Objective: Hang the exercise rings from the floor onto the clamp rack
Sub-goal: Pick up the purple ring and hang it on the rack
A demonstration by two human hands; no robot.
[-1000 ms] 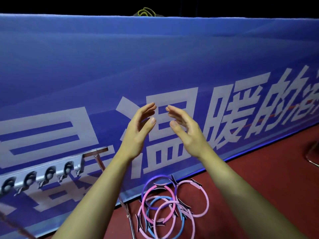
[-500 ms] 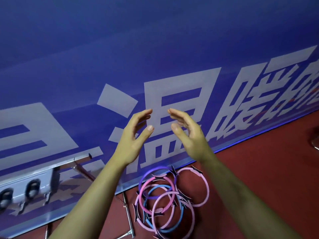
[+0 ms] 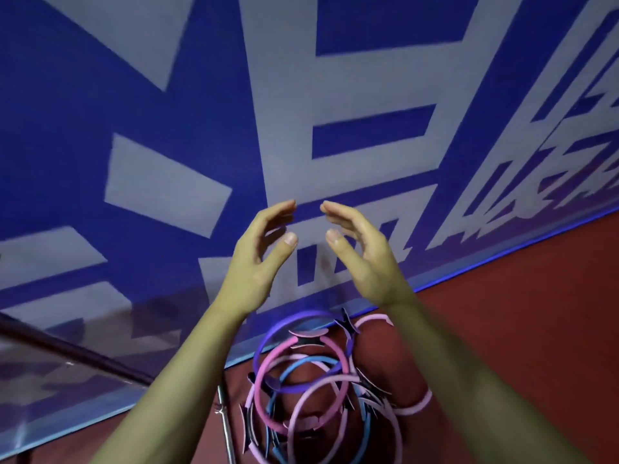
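Rings [image 3: 311, 393] lie heaped on the red floor [image 3: 522, 329] at lower centre of the frame, against the foot of the blue banner [image 3: 167, 95] — purple, pink and blue hoops overlapping, with dark pads on their rims. Both grips are empty: left hand [image 3: 258, 259] and right hand [image 3: 361, 252] hover mid-frame above the pile, palms facing, fingers loosely curved and spread. The hoops look light and springy rather than fragile, though tangled — best taken one at a time by the bare rim beside a pad. No clamps are in view.
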